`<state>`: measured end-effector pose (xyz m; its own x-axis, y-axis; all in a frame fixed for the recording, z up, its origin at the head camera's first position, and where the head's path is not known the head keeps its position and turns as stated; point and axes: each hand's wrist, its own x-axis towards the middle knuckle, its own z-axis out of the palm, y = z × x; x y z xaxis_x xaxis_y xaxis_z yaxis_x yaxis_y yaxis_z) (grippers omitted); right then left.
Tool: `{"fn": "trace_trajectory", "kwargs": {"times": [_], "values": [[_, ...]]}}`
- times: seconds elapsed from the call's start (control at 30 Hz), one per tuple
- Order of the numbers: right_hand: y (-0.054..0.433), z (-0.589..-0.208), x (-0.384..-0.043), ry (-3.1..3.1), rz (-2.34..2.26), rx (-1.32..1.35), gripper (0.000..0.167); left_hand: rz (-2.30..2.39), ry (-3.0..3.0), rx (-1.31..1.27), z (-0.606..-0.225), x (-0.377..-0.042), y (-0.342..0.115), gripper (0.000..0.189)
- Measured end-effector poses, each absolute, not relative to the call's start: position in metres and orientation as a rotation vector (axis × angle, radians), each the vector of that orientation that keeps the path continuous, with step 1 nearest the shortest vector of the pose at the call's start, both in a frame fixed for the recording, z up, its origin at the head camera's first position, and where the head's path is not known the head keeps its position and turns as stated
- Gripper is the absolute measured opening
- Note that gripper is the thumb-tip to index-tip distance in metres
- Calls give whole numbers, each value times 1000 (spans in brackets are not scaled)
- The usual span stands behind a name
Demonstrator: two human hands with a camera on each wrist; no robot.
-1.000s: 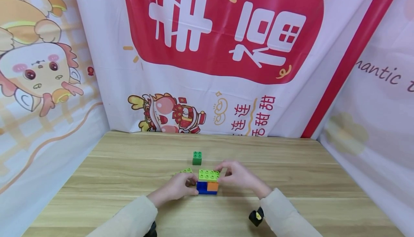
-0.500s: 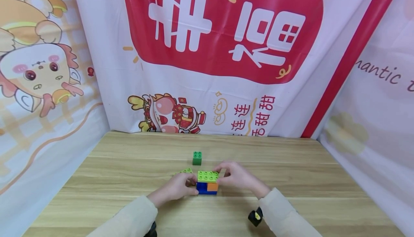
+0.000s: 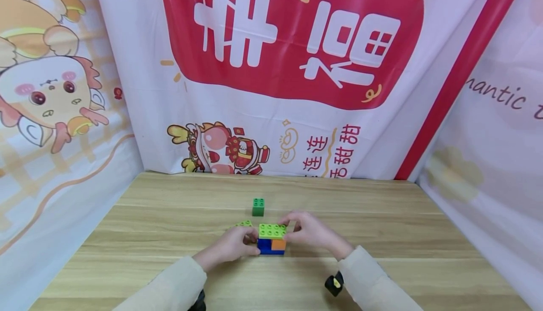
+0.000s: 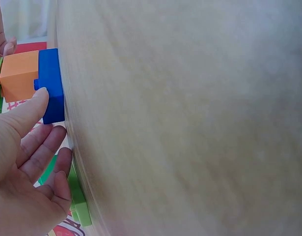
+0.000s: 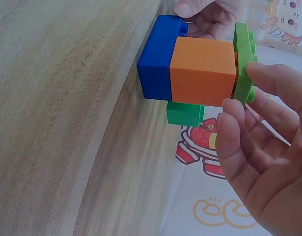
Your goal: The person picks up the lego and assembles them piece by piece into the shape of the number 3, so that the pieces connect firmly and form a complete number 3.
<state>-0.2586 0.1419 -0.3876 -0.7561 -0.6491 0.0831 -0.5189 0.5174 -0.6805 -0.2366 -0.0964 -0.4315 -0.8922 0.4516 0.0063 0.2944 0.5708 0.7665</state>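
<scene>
A blue brick [image 3: 264, 250] lies on the table with an orange brick [image 5: 204, 70] standing on its right end. Over the orange brick sits a flat lime-green brick [image 3: 272, 231], overhanging to the left; a narrow gap with an orange stud shows between them in the right wrist view. My left hand [image 3: 229, 244] pinches the blue brick's left end, its thumb [image 4: 39, 101] on the near side. My right hand [image 3: 311, 231] holds the lime-green brick's right end between thumb and fingers.
A dark green brick [image 3: 258, 207] stands farther back on the wooden table [image 3: 169, 207]. Another lime-green brick [image 4: 80, 199] lies behind my left hand, partly hidden. Printed cloth walls [image 3: 140, 127] border the table at the back and sides.
The lime-green brick has shifted slightly left and down over the orange brick, with my right hand on it. My left hand stays on the blue brick.
</scene>
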Motion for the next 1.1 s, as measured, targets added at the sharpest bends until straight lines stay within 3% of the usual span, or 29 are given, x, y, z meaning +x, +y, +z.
{"fn": "trace_trajectory", "kwargs": {"times": [1.1], "values": [[138, -385, -258, 2607, -1005, -982, 26, 1222, 2613, 638, -434, -238, -96, 22]]}}
